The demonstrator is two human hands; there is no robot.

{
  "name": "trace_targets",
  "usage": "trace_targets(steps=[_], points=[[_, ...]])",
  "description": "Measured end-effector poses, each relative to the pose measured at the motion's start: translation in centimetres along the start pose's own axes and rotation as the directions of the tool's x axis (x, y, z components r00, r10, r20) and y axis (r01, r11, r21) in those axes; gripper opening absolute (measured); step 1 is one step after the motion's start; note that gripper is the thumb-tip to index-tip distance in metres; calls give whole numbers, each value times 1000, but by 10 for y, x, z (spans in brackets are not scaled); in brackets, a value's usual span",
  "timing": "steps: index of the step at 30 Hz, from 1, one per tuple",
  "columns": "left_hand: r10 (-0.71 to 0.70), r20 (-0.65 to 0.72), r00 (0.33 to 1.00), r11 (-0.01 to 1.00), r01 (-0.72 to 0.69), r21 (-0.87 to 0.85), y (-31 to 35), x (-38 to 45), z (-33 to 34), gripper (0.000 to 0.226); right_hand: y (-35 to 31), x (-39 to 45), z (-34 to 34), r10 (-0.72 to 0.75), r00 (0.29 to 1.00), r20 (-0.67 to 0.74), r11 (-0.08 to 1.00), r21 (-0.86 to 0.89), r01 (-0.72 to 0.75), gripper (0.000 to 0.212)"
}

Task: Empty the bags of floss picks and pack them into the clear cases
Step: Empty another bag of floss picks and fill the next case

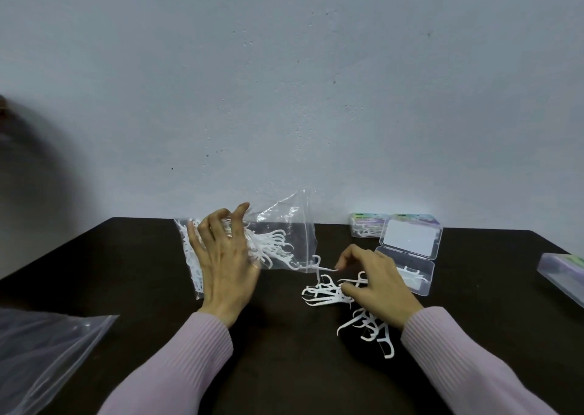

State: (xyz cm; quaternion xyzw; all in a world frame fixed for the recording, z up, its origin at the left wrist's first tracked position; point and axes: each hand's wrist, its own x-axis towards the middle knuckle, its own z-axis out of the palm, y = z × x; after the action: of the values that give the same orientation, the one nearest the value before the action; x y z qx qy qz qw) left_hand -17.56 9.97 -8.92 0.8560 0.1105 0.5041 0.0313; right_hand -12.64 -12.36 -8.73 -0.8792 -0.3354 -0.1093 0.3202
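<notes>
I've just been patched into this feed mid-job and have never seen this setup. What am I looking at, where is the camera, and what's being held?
No machine here: a person's two bare hands, filmed by one camera worn on the head, looking down at a dark table. The left hand holds a clear bag of floss picks. The right hand pinches a single pick at the bag's mouth, above a loose pile of picks. An open clear case lies beside that hand; a closed case sits behind.

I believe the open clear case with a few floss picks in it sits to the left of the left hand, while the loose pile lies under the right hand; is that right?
Not quite: the open clear case sits to the right of the right hand, not left of the left hand. The loose pile does lie under the right hand, as the head view shows.
</notes>
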Motion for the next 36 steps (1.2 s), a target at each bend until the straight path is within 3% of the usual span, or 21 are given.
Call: trace_targets(steps=[6,10,13,17,20,23,27,30,32,36], points=[[35,-6,999,999,-35,-39,11,-4,-1,95,-7,-2,4,-32,998,46,999,7,32,23],[22,-7,1000,999,-23,-42,10,-3,-1,94,-5,1,3,-28,999,-26,999,-29,27,8],[-26,8,1000,998,27,-51,6,-3,-2,91,0,1,2,-27,997,-71,1000,-10,27,13],[-28,11,1000,998,28,-48,7,-5,-1,91,-5,0,2,-93,984,-150,992,67,104,20],[19,25,1000,998,-17,-67,13,-7,0,93,-17,1,0,-129,961,-243,956,227,186,15],[104,60,993,992,-99,-73,19,-11,1,100,-27,0,2,-135,971,-200,915,352,199,28],[222,96,970,974,-216,-72,18,-13,5,119,-27,3,1,-107,978,-179,945,287,156,64],[252,129,959,967,-244,-78,15,-13,6,125,-24,4,0,-97,980,-175,950,277,143,77],[265,136,955,962,-254,-98,16,-15,6,121,-24,2,2,-95,984,-154,943,303,138,66],[265,68,962,961,-258,-98,23,-15,2,102,-25,0,3,-110,991,-82,981,151,121,41]])
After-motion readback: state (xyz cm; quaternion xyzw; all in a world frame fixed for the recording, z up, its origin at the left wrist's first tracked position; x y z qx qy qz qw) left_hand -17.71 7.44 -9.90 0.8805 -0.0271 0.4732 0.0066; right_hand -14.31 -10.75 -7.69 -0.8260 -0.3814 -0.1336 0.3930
